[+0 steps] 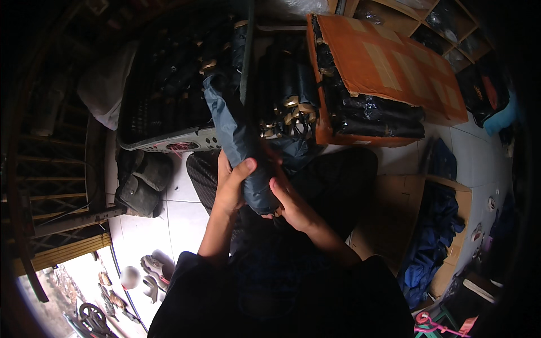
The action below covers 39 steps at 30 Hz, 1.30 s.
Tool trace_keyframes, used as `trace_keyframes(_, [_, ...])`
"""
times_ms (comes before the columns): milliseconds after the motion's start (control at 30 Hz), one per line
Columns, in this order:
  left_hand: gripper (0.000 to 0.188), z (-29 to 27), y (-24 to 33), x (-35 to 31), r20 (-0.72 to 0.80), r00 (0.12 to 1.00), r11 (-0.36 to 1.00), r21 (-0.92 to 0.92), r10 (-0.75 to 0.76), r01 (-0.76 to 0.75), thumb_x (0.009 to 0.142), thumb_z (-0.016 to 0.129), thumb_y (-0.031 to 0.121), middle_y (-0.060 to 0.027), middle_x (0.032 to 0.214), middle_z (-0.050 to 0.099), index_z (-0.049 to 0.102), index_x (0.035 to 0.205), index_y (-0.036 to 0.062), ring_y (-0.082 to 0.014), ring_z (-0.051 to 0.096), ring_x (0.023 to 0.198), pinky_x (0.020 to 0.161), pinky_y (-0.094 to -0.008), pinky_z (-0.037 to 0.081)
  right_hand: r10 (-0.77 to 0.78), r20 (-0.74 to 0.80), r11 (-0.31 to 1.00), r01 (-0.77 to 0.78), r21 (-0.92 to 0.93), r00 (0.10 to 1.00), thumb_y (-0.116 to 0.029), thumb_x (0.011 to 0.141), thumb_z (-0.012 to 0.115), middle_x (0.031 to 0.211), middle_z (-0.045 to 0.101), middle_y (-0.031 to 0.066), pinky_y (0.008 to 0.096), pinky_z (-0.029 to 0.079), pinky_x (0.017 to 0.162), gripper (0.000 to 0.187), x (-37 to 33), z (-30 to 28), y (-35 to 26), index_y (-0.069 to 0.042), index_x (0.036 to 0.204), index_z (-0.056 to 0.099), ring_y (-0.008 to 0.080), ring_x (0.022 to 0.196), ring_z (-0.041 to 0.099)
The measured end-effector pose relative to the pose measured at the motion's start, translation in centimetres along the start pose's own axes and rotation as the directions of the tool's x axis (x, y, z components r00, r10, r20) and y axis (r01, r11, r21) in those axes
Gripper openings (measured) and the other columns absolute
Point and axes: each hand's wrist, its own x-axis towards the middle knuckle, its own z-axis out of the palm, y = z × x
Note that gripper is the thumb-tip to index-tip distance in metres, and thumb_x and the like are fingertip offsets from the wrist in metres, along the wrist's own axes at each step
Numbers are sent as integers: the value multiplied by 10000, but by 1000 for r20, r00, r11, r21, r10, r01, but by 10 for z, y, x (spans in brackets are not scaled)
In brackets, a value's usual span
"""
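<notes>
A folded umbrella (230,127) in dark blue-grey fabric slants across my lap, its upper end reaching over the crate's right side. My left hand (232,183) wraps round its lower half, thumb lying across the fabric. At the lower end my right hand (294,207) grips from the right, with part of its fingers hidden behind the umbrella. Beyond my hands stands a dark plastic crate (194,141) packed with dark folded bundles showing tan ends. More dark umbrellas (293,84) with tan handles lie between the crate and an orange-brown carton (389,62).
Plastic-wrapped black bundles (377,115) fill the carton's open side. To my right, an open cardboard box (451,256) holds blue fabric (431,236). A dark bag (145,180) lies left on the white tiles, with shoes (155,267) nearer. Wooden shelves (420,31) stand far right.
</notes>
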Motion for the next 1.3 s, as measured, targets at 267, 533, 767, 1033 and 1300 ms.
trace_keyframes(267, [564,7,-3,1,-204,976,985,140,-71,101,771,742,210,-118,1046,595,472,1199,-39,-176,580,953,872,-305,447,-209,-8,939,199,-279,978,-249,961,471,1357,372,169,366,323,1040,557,5,3,-2,-22,1426,265,241,1257,394])
trace_keyframes(533, [389,17,-16,-16,-147,986,986,137,-77,98,739,716,173,-72,941,611,558,1036,-22,-153,569,890,824,-295,448,-284,-36,874,243,-420,958,-239,952,477,1347,390,202,376,295,1058,567,2,4,-5,18,1411,266,269,1276,384])
trace_keyframes(767, [613,6,-12,-12,-35,997,998,-1,-64,64,751,712,362,-133,1052,589,495,1173,-26,-221,577,993,902,-344,444,-203,83,979,203,3,976,-193,961,486,1301,431,158,341,323,1033,543,5,-2,-13,20,1406,261,226,1233,414])
trace_keyframes(1033, [488,-6,-6,-7,-44,995,996,-8,-89,88,764,722,264,-111,977,604,527,1092,-41,-184,595,895,800,-315,484,6,-17,1000,-7,-21,1000,-143,937,527,883,491,34,197,362,453,540,7,10,-5,-61,1403,266,38,576,438])
trace_keyframes(1300, [443,-1,-27,-18,61,997,999,28,-48,46,770,712,251,-117,1028,623,542,1077,-19,-178,599,937,815,-301,468,-18,-89,997,12,-73,996,-142,915,559,907,518,44,198,369,460,525,4,7,-2,-41,1364,306,29,579,458])
